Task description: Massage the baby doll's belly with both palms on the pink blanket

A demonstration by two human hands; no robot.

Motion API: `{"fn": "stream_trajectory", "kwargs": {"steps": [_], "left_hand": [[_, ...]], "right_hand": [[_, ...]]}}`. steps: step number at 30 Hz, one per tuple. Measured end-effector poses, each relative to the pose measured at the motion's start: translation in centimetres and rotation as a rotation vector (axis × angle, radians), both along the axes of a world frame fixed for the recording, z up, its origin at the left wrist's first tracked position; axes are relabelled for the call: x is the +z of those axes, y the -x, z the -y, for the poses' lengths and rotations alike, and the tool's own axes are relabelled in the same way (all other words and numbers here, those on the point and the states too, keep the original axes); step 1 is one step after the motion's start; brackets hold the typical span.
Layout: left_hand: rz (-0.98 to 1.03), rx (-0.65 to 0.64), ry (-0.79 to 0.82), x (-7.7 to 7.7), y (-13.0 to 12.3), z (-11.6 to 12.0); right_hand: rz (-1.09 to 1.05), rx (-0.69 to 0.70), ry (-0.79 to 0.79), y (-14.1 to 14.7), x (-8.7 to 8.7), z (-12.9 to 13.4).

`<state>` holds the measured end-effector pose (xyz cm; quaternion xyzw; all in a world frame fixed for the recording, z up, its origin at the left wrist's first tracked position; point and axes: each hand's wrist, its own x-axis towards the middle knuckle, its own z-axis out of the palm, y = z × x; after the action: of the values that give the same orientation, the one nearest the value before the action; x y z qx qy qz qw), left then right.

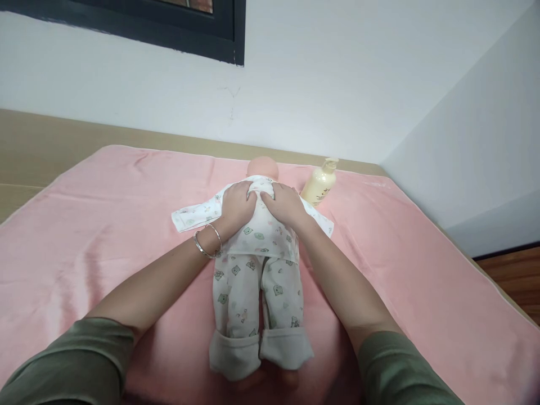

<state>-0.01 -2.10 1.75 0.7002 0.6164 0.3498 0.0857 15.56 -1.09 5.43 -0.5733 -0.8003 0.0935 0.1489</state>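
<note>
A baby doll (270, 230) in a white printed top and trousers lies stretched out, its smooth round head (262, 167) at the far end with no face showing. My left hand (237, 203) rests on the left side of its upper body, and my right hand (284, 203) on the right side. Both palms face down, with the thumbs angled toward each other near the middle. The fingers curve over the cloth and are partly hidden. The doll's sleeves spread out to each side, and its trouser cuffs (236, 357) are folded up.
A pink sheet (139, 225) lies under the doll. A cream pump bottle (319, 183) stands tilted in view beside the right sleeve. Behind are a wooden ledge (76, 132), a white wall (316, 84) and a dark window frame (228, 34).
</note>
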Motion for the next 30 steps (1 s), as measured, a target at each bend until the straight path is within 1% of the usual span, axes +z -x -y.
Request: {"fn": "stream_trajectory", "kwargs": {"steps": [8,13,16,19,21,23,25,28,30], "left_hand": [[-0.054,0.033,-0.039,-0.1,-0.2,0.0],[-0.119,0.015,-0.086,0.1,-1.3,1.5],[-0.104,-0.014,-0.110,0.2,-1.7,2.1],[-0.049,-0.053,-0.059,0.4,-1.1,1.5],[0.005,-0.080,0.007,0.5,-0.2,0.6],[0.068,-0.079,0.065,0.5,0.5,-0.3],[0.100,-0.060,0.091,0.5,0.9,-0.7],[0.009,-0.036,0.059,0.6,0.4,-0.1],[-0.094,-0.023,0.004,0.5,-0.3,0.8]], "right_hand": [[-0.012,-0.013,0.026,0.0,-0.3,-0.1],[-0.011,-0.025,0.035,-0.2,-0.1,-0.2],[0.013,-0.009,0.029,-0.2,0.0,-0.1],[0.105,-0.026,-0.011,0.5,-0.1,0.8],[0.174,-0.033,-0.087,1.3,-0.2,1.9],[0.214,-0.013,-0.169,2.0,-0.3,2.9],[0.223,0.028,-0.193,2.3,-0.3,3.2],[0.160,0.083,-0.117,1.8,-0.3,2.2],[0.086,0.071,-0.068,1.0,-0.3,0.8]]}}
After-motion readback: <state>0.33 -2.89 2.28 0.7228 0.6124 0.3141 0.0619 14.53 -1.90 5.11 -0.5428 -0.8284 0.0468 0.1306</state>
